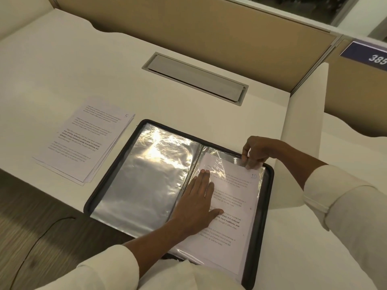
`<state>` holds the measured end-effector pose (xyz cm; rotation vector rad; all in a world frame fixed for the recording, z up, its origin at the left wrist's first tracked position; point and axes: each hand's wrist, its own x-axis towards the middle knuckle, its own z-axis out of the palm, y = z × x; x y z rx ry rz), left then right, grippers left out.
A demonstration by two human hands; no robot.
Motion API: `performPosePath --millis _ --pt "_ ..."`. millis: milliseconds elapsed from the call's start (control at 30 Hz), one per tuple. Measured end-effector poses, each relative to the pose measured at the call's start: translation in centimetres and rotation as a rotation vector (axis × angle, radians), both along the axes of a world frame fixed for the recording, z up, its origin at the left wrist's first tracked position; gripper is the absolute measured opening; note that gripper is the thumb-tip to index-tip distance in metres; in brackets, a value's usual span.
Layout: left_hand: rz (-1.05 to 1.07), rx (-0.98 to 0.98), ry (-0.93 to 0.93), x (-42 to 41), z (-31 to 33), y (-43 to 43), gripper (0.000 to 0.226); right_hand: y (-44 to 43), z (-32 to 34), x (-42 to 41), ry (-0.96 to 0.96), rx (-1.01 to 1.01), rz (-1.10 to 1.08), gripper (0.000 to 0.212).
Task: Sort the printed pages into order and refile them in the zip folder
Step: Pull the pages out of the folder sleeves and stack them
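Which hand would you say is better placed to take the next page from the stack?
Probably the left hand: it lies flat on page 10, gripping nothing, on the side nearer the stack. The right hand pinches the sleeve at its top edge, farther away.

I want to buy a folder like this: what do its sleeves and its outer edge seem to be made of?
The sleeves look like thin clear plastic film, glossy: they crinkle and throw bright glare. The outer edge looks like dark matte fabric or soft plastic; I cannot tell which.
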<state>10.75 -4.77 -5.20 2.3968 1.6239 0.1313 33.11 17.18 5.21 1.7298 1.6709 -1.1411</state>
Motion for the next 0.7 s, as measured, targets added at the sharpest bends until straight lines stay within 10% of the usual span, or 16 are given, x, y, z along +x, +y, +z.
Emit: performPosePath --millis 700 --pt "0.078 -0.015 -0.178 -0.7 -0.5 -0.7 0.096 -0.1 1.3 -1.2 -0.068 -0.223 -0.002 0.051"
